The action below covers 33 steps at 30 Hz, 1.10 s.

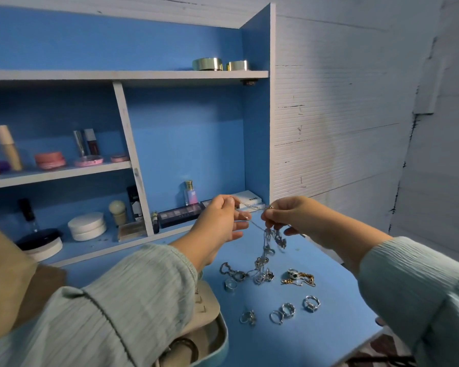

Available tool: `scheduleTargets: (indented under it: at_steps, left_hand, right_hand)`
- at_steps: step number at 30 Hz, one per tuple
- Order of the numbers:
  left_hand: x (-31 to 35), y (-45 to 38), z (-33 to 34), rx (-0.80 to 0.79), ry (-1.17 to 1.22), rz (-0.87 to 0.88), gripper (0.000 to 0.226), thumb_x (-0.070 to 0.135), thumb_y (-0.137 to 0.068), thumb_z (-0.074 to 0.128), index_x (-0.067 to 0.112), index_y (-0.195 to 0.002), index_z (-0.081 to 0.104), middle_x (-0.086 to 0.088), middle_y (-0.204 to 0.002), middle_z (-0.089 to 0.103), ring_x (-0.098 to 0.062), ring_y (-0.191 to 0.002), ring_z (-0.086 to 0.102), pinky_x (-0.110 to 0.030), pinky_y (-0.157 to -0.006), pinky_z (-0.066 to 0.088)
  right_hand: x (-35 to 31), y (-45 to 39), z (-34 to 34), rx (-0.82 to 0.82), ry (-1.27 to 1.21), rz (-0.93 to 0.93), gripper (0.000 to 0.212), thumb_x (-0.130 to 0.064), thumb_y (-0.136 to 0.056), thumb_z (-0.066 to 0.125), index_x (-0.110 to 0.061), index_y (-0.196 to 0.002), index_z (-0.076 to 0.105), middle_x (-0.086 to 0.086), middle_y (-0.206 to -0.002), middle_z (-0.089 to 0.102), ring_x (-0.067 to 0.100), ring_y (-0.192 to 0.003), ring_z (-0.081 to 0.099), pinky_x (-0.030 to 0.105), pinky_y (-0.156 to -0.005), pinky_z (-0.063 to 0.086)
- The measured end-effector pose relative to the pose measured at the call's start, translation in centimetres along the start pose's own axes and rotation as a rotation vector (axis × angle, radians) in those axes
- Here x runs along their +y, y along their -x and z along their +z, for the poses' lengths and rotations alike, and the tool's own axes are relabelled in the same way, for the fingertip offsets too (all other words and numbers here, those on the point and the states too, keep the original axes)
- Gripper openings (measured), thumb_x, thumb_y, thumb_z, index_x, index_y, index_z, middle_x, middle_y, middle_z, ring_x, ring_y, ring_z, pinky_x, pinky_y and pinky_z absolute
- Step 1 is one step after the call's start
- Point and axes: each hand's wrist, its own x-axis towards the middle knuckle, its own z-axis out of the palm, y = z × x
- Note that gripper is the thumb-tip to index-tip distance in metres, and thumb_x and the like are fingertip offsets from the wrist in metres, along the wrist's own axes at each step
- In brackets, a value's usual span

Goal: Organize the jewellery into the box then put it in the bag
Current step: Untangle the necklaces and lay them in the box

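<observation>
Untangling stage: left hand and right hand each pinching a silver chain raised over the blue worktop, rings loose below, open box near-left. Next, probably: freeing the knot, lowering into box.

Blue table with rings, jewellery box

Single head-worn view, looking forward and down, close over the blue table, shelves just beyond
</observation>
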Motion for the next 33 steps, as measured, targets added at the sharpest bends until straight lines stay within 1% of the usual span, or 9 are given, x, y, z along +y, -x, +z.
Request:
scheduleTargets:
  at_steps: [3, 6, 11, 14, 17, 20, 25, 28, 33]
  left_hand:
    - [-0.1, -0.2, 0.2, -0.043, 0.002, -0.038, 0.022, 0.027, -0.103, 0.026, 0.019, -0.1, 0.047, -0.001, -0.083, 0.068, -0.014, -0.075, 0.062, -0.026, -0.067, 0.051]
    - [-0.1, -0.2, 0.3, -0.176, -0.018, -0.126, 0.02, 0.026, -0.102, 0.032, 0.018, -0.119, 0.04, 0.001, -0.08, 0.072, -0.015, -0.083, 0.066, -0.029, -0.073, 0.051]
    - [-1.2, -0.2, 0.4, -0.324, -0.298, -0.116, 0.07, 0.023, -0.082, 0.07, 0.015, -0.132, 0.022, -0.002, -0.105, 0.069, -0.014, -0.1, 0.065, -0.031, -0.089, 0.05]
    - [-1.7, -0.5, -0.1, -0.279, -0.315, -0.04, 0.066, 0.023, -0.077, 0.073, 0.013, -0.124, 0.027, -0.001, -0.102, 0.068, -0.018, -0.1, 0.062, -0.04, -0.099, 0.046]
    - [-1.5, -0.4, -0.3, -0.277, -0.189, 0.008, 0.041, 0.011, -0.085, 0.066, 0.016, -0.114, 0.038, 0.0, -0.087, 0.063, -0.014, -0.079, 0.061, -0.031, -0.09, 0.049]
    - [-1.5, -0.3, -0.9, -0.252, -0.249, 0.04, 0.034, 0.012, -0.089, 0.06, 0.02, -0.117, 0.043, 0.004, -0.078, 0.057, -0.012, -0.07, 0.052, -0.033, -0.086, 0.049]
    - [-1.6, -0.3, -2.3, -0.164, -0.457, 0.065, 0.028, 0.015, -0.091, 0.048, 0.029, -0.115, 0.047, 0.005, -0.083, 0.051, -0.011, -0.064, 0.043, -0.026, -0.061, 0.037]
    - [-1.4, -0.2, -2.8, -0.132, -0.494, 0.097, 0.025, 0.016, -0.093, 0.046, 0.031, -0.112, 0.047, 0.002, -0.09, 0.053, -0.013, -0.074, 0.047, -0.023, -0.063, 0.037]
    - [-0.4, 0.2, -2.8, -0.124, -0.521, 0.195, 0.023, 0.013, -0.094, 0.045, 0.03, -0.109, 0.047, 0.006, -0.085, 0.051, -0.008, -0.065, 0.045, -0.017, -0.054, 0.037]
  right_hand:
    - [-0.7, 0.1, -0.2, 0.001, -0.116, 0.013, 0.019, -0.023, -0.094, 0.052, -0.008, -0.091, 0.064, 0.003, -0.072, 0.064, 0.014, -0.069, 0.057, 0.033, -0.081, 0.052]
    - [-1.4, 0.2, -0.1, -0.01, -0.177, 0.001, 0.02, -0.021, -0.097, 0.048, -0.007, -0.093, 0.061, 0.004, -0.067, 0.061, 0.013, -0.061, 0.056, 0.029, -0.07, 0.053]
    - [-2.2, 0.1, -0.2, 0.009, -0.206, -0.014, 0.022, -0.023, -0.098, 0.045, -0.01, -0.091, 0.061, 0.002, -0.062, 0.053, 0.013, -0.055, 0.053, 0.028, -0.063, 0.053]
    - [-2.3, 0.0, -0.4, 0.068, -0.14, -0.05, 0.022, -0.024, -0.098, 0.045, -0.013, -0.09, 0.063, 0.001, -0.063, 0.047, 0.012, -0.052, 0.045, 0.026, -0.056, 0.046]
    - [-2.3, -0.1, -0.5, 0.104, 0.001, -0.07, 0.02, -0.025, -0.097, 0.048, -0.017, -0.091, 0.065, 0.001, -0.066, 0.046, 0.011, -0.052, 0.039, 0.02, -0.046, 0.037]
    - [-2.1, -0.1, -0.6, 0.103, 0.162, -0.066, 0.018, -0.027, -0.094, 0.052, -0.016, -0.097, 0.067, -0.001, -0.068, 0.048, 0.012, -0.055, 0.039, 0.021, -0.046, 0.035]
    - [-1.6, 0.1, -1.1, 0.061, 0.349, -0.105, 0.015, -0.027, -0.091, 0.057, -0.017, -0.095, 0.068, -0.003, -0.076, 0.057, 0.01, -0.066, 0.047, 0.019, -0.056, 0.039]
    - [-1.6, 0.4, -1.4, -0.042, 0.549, -0.097, 0.012, -0.032, -0.086, 0.064, -0.022, -0.092, 0.067, -0.012, -0.075, 0.055, 0.006, -0.068, 0.049, 0.018, -0.059, 0.04]
    - [-1.2, 0.4, -0.8, -0.032, 0.696, -0.04, 0.017, -0.038, -0.083, 0.066, -0.021, -0.086, 0.065, -0.008, -0.073, 0.056, 0.007, -0.061, 0.047, 0.02, -0.052, 0.037]
